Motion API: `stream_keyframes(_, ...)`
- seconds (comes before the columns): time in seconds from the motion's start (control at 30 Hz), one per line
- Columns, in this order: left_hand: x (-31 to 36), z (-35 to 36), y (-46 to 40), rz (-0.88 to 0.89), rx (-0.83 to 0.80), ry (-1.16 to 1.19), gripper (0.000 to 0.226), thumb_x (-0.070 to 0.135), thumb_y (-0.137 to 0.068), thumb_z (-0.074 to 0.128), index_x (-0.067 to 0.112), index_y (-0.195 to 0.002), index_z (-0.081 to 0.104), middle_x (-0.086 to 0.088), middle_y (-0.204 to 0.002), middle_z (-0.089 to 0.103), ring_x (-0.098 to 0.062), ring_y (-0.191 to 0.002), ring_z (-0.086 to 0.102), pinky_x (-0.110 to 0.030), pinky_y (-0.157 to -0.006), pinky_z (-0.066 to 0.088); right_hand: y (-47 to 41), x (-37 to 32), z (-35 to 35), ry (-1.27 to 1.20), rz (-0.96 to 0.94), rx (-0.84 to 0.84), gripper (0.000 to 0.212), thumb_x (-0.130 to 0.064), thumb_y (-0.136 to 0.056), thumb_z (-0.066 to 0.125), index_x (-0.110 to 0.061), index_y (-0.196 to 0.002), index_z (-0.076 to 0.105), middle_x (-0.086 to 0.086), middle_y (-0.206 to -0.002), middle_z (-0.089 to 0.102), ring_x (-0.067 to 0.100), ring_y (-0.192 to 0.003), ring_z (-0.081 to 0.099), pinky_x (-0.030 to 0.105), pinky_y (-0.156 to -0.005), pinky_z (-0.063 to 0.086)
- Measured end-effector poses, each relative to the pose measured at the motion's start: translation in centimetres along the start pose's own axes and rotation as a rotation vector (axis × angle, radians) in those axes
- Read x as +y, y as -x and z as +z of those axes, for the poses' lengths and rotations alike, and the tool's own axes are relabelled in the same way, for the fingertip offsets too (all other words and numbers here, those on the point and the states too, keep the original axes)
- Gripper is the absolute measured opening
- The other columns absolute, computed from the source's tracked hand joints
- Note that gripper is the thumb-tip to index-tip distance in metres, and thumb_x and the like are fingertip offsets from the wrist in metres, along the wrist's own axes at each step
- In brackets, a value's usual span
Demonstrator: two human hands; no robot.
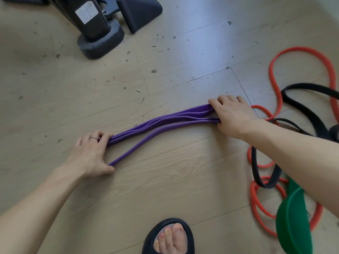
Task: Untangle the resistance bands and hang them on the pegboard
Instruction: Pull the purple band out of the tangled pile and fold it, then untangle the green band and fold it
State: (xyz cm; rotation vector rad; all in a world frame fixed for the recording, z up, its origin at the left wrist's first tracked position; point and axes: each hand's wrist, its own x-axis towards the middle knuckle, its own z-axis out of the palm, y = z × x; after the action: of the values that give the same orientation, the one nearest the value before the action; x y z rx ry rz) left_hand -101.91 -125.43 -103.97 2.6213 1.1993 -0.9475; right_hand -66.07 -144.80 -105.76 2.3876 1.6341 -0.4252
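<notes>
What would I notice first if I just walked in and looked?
The purple band, folded flat on the floor in the middle, with the left hand and right hand gripping its ends. Then the red band, black band and green band tangled on the right.

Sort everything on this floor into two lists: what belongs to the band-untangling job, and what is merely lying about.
Job: purple band, held by left hand and right hand; red band; black band; green band.

Lying about: black equipment base, floor debris, black sandal.
</notes>
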Motion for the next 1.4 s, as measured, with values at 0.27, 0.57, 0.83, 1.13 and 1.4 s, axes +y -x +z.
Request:
stream_keyframes(0.27, -1.0, -0.7, -0.8, 0.003, 0.215, 0.056, 0.022, 0.019, -0.087, 0.073, 0.014, -0.104, 0.061, -0.013, -0.099, 0.064, -0.037, -0.092, 0.065, -0.038, -0.067, 0.042, -0.8, 0.8, -1.1, -0.068, 0.028, 0.038, 0.019, -0.022, -0.1, 0.054, -0.016, -0.118, 0.05, 0.008, -0.113, 0.058, 0.029, -0.105, 0.053, 0.044, -0.089, 0.043)
stream_keyframes(0.57, -0.4, -1.9, -1.1, -0.12, -0.008, 0.052, 0.092, 0.068, -0.073, 0.076, 0.025, -0.145, 0.041, -0.009, -0.133, 0.054, -0.033, -0.121, 0.056, -0.042, -0.097, 0.046, -0.6, 1.6, -1.0, -0.164, 0.032, -0.078, 0.09, -0.049, -0.081, 0.075, -0.023, -0.153, 0.028, 0.011, -0.145, 0.043, 0.033, -0.136, 0.039, 0.047, -0.116, 0.03)
stream_keyframes(0.83, 8.1, -4.2, -2.3, 0.161, 0.163, 0.081, 0.123, 0.073, -0.067, 0.077, 0.019, -0.16, 0.017, -0.016, -0.155, 0.037, -0.036, -0.141, 0.037, -0.047, -0.118, 0.028, 2.8, 1.3, -1.1, -0.323, 0.127, 0.204, 0.075, -0.036, -0.085, 0.069, -0.019, -0.151, 0.037, 0.012, -0.14, 0.049, 0.033, -0.13, 0.046, 0.043, -0.111, 0.035)
stream_keyframes(1.13, 26.5, -5.5, 1.8, 0.71, 0.368, 0.025, 0.089, 0.055, -0.084, 0.066, 0.019, -0.157, 0.029, -0.014, -0.156, 0.035, -0.033, -0.141, 0.035, -0.043, -0.121, 0.022, 17.3, 0.6, 1.5, -0.59, 0.729, 0.406, 0.021, -0.029, -0.092, 0.057, -0.013, -0.103, 0.049, 0.011, -0.099, 0.061, 0.037, -0.094, 0.059, 0.045, -0.077, 0.047)
stream_keyframes(1.4, 31.1, -3.7, 8.3, 1.012, 0.307, -0.11, 0.066, 0.037, -0.091, 0.056, 0.017, -0.15, 0.038, -0.016, -0.149, 0.043, -0.035, -0.135, 0.044, -0.043, -0.116, 0.032, 27.8, -4.4, 5.8, -0.517, 0.892, -0.098, 0.047, -0.025, -0.095, 0.059, -0.018, -0.135, 0.035, 0.011, -0.119, 0.066, 0.036, -0.11, 0.065, 0.041, -0.087, 0.05)
